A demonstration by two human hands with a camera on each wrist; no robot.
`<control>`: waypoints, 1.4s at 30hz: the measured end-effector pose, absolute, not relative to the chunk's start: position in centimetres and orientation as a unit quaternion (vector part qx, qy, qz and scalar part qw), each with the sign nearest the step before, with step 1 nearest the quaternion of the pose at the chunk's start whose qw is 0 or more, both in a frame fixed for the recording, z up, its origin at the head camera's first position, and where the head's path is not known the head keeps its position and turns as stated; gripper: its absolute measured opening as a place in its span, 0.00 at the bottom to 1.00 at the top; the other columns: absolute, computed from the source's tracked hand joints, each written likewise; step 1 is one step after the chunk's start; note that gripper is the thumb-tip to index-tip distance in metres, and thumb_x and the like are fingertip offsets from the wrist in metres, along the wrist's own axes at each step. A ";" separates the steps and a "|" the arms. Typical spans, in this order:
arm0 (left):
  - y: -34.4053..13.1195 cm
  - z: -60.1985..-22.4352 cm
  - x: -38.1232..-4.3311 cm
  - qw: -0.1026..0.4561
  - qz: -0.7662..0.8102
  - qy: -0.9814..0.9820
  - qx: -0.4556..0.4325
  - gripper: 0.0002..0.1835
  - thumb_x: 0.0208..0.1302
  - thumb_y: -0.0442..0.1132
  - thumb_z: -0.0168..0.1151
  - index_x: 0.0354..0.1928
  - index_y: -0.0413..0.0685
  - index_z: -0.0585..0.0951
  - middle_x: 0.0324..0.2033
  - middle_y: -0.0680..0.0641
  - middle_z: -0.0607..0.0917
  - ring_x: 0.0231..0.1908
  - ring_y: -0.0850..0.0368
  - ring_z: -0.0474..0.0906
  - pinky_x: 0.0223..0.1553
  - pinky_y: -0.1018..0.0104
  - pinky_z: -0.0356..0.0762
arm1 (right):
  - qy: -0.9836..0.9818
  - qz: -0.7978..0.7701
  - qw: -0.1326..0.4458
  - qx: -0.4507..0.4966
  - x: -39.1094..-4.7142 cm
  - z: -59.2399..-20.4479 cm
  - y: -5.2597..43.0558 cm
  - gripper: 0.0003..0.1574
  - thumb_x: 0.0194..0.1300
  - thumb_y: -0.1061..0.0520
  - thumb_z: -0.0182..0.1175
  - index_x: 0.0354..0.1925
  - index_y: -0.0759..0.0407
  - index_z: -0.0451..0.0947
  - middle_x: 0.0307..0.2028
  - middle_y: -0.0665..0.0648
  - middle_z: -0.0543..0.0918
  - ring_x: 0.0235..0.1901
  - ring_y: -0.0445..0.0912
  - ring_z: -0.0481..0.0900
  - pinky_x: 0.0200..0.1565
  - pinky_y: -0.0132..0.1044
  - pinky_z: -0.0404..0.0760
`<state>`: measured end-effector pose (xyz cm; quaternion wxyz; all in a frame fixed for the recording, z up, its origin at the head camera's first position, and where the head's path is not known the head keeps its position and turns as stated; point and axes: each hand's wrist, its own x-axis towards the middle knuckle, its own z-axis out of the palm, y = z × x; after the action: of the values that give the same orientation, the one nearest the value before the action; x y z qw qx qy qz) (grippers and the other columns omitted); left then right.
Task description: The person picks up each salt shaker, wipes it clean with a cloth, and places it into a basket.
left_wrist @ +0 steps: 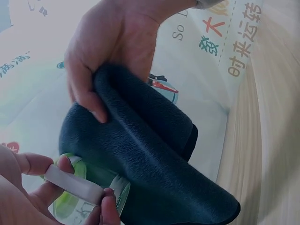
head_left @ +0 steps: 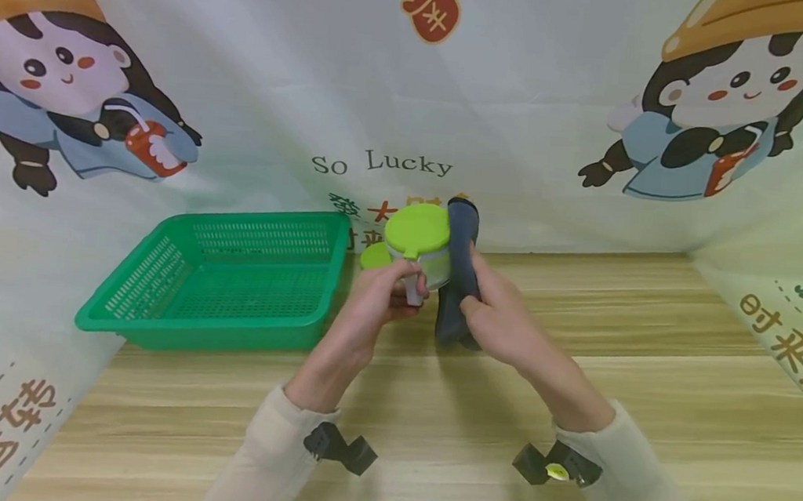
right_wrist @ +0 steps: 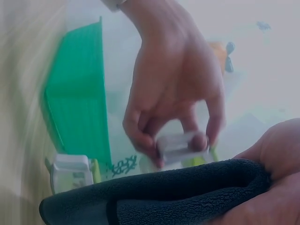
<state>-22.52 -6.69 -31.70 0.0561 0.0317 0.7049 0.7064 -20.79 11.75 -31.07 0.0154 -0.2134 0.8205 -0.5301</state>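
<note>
Nearest you, your cream sleeves (head_left: 281, 434) cross the bench (head_left: 442, 458), each with a black wrist camera (head_left: 342, 448) at the cuff. Beyond them, your left hand (head_left: 375, 296) has its fingers clamped on the white handle (head_left: 413, 289) of a clear container (head_left: 434, 269) with a lime-green lid (head_left: 419, 227). You hold that container up off the bench, in front of the middle of its back edge. Your right hand (head_left: 499, 309) is clamped on a folded dark blue cloth (head_left: 457, 286), thumb and fingers on opposite faces; it hangs along the container's right side, though you cannot tell exactly where they touch. Farther back, a second green-lidded container (head_left: 376, 256) stands near the back edge, just beside a green plastic basket (head_left: 218, 332) at the bench's back left corner. Behind that edge rises a printed backdrop (head_left: 281, 76), lettered "So Lucky".
</note>
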 end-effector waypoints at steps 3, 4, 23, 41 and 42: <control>-6.8 -31.6 -22.5 0.061 0.700 0.711 0.032 0.17 0.71 0.45 0.54 0.25 0.46 0.78 0.26 0.51 0.79 0.29 0.56 0.76 0.39 0.66 0.78 | 0.813 -0.546 0.022 -0.202 -21.4 -31.1 12.5 0.47 0.68 0.69 0.39 0.83 0.59 0.42 0.78 0.69 0.59 0.76 0.62 0.61 0.74 0.60 0.62; -6.9 -31.5 -22.5 0.064 0.697 0.713 0.034 0.16 0.71 0.45 0.54 0.25 0.46 0.78 0.26 0.51 0.79 0.29 0.56 0.77 0.39 0.66 0.78 | 0.809 -0.553 0.025 -0.199 -21.6 -31.1 12.9 0.46 0.68 0.69 0.39 0.82 0.60 0.44 0.77 0.69 0.62 0.75 0.62 0.63 0.73 0.61 0.64; -7.8 -31.0 -22.4 0.142 0.661 0.720 0.157 0.17 0.70 0.44 0.51 0.21 0.46 0.69 0.23 0.50 0.74 0.35 0.51 0.77 0.41 0.62 0.75 | 0.669 -0.716 0.133 -0.144 -24.0 -30.2 18.5 0.40 0.72 0.64 0.39 0.80 0.59 0.53 0.69 0.54 0.71 0.49 0.35 0.82 0.51 0.30 0.81; -7.9 -31.4 -22.5 0.281 0.734 0.589 0.188 0.17 0.72 0.39 0.47 0.23 0.42 0.65 0.28 0.46 0.75 0.40 0.45 0.82 0.46 0.59 0.78 | 0.497 -0.821 0.252 -0.123 -25.7 -32.7 19.2 0.26 0.83 0.46 0.36 0.41 0.53 0.79 0.39 0.49 0.81 0.38 0.42 0.81 0.44 0.35 0.81; -7.9 -31.5 -22.5 0.286 0.737 0.583 0.186 0.17 0.72 0.40 0.47 0.23 0.42 0.65 0.28 0.46 0.75 0.40 0.45 0.82 0.46 0.59 0.79 | 0.496 -0.821 0.254 -0.121 -25.7 -32.9 18.9 0.27 0.82 0.46 0.35 0.39 0.52 0.79 0.38 0.49 0.82 0.37 0.42 0.81 0.44 0.35 0.81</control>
<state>-22.50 -7.85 -31.50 0.2860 0.1859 0.5832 0.7372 -25.72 18.94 -32.92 0.2540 -0.1210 0.4965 -0.8212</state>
